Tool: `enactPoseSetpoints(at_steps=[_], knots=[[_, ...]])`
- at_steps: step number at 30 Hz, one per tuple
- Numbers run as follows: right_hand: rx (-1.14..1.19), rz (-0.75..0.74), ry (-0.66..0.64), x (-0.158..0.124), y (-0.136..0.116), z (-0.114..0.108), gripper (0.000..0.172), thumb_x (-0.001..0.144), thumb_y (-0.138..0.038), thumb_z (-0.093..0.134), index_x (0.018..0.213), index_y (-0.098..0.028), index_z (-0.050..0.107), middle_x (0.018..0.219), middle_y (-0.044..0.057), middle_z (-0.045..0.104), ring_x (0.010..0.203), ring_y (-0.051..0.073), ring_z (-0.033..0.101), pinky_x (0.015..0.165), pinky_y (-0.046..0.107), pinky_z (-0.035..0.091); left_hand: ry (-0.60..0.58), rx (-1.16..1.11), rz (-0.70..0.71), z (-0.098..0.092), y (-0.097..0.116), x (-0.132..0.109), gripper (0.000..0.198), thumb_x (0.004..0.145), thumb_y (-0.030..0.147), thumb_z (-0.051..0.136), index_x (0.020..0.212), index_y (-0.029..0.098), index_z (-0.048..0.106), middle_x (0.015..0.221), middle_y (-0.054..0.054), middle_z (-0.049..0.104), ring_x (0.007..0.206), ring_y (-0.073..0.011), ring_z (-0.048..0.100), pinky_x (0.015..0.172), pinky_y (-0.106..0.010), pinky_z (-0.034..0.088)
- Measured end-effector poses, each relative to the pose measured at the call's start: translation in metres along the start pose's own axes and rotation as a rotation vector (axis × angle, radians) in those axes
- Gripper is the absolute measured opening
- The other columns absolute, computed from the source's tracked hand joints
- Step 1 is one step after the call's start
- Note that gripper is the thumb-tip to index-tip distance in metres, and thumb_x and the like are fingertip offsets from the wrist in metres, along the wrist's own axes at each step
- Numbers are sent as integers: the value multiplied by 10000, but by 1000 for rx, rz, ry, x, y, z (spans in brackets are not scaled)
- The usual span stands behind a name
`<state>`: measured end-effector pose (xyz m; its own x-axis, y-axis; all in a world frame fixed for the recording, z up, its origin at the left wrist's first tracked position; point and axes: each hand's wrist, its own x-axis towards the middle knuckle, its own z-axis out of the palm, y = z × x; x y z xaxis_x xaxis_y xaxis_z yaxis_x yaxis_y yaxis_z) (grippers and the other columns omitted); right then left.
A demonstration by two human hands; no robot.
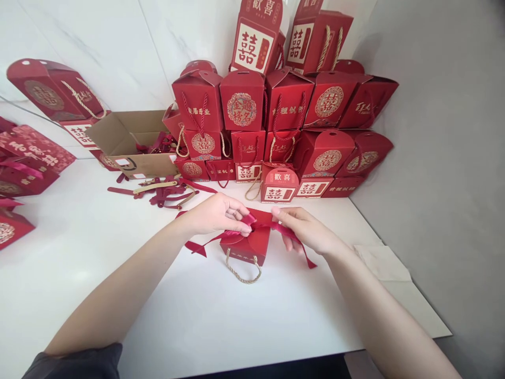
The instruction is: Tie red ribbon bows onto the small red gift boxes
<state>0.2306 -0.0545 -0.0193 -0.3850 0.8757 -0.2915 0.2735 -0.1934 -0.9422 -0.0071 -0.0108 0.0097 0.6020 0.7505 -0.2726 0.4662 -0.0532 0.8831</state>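
Note:
A small red gift box rests on the white table in front of me, its top flaps folded together. A dark red ribbon crosses the top of the box, with loose ends hanging to both sides. My left hand pinches a looped part of the ribbon between thumb and fingers, just over the lid. At the right side of the box, my right hand has the other stretch of ribbon at its fingers, partly hidden behind it. A twisted cream rope handle droops from the near side of the box.
Stacked red gift boxes stand against the back wall. An open cardboard carton holds more red pieces, with loose straps lying before it. More red boxes are at far left. A pale sheet lies at the right edge.

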Motion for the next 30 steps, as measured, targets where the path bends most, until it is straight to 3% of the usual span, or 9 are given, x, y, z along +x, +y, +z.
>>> enactPoseSetpoints(at_steps=[3, 11, 15, 21, 24, 30], knots=[[-62, 14, -85, 0, 3, -4, 397, 810, -589, 620, 779, -193, 603, 329, -91, 442, 251, 58, 303, 278, 181, 221, -25, 5, 3, -2, -2, 1, 319, 671, 336, 822, 931, 172, 739, 809, -51, 757, 758, -167, 714, 696, -251, 553], [-62, 24, -170, 0, 5, -19, 361, 798, -527, 669, 895, -179, 668, 326, -105, 435, 240, 54, 319, 246, 164, 255, -34, 12, -11, -2, 3, 0, 258, 696, 312, 805, 907, 178, 741, 753, -28, 749, 696, -137, 703, 670, -220, 547], [-23, -80, -158, -2, 2, -12, 368, 828, -508, 645, 958, -166, 690, 349, -91, 480, 253, 57, 369, 272, 160, 311, -23, 3, -6, 0, 4, -1, 289, 686, 300, 811, 933, 168, 741, 781, -43, 756, 720, -153, 712, 679, -233, 556], [70, -139, -269, 1, -2, 2, 426, 922, -433, 532, 1278, -206, 581, 452, -75, 602, 250, 67, 421, 274, 164, 337, -75, 2, 34, 1, 1, 0, 333, 713, 306, 789, 1012, 167, 747, 883, -74, 768, 820, -194, 727, 757, -276, 571], [58, -143, -285, 3, -3, 9, 412, 939, -406, 505, 1302, -217, 553, 464, -73, 615, 250, 67, 429, 274, 158, 328, -85, -10, 49, 1, 1, 0, 320, 709, 266, 787, 1010, 165, 748, 913, -74, 769, 841, -201, 729, 778, -286, 573], [-70, -169, -186, 4, -5, 18, 392, 934, -414, 510, 1286, -250, 561, 420, -87, 555, 262, 70, 404, 272, 159, 323, -113, 29, 75, -2, 5, -1, 327, 709, 298, 789, 1007, 168, 750, 929, -64, 769, 835, -194, 724, 762, -260, 564]])
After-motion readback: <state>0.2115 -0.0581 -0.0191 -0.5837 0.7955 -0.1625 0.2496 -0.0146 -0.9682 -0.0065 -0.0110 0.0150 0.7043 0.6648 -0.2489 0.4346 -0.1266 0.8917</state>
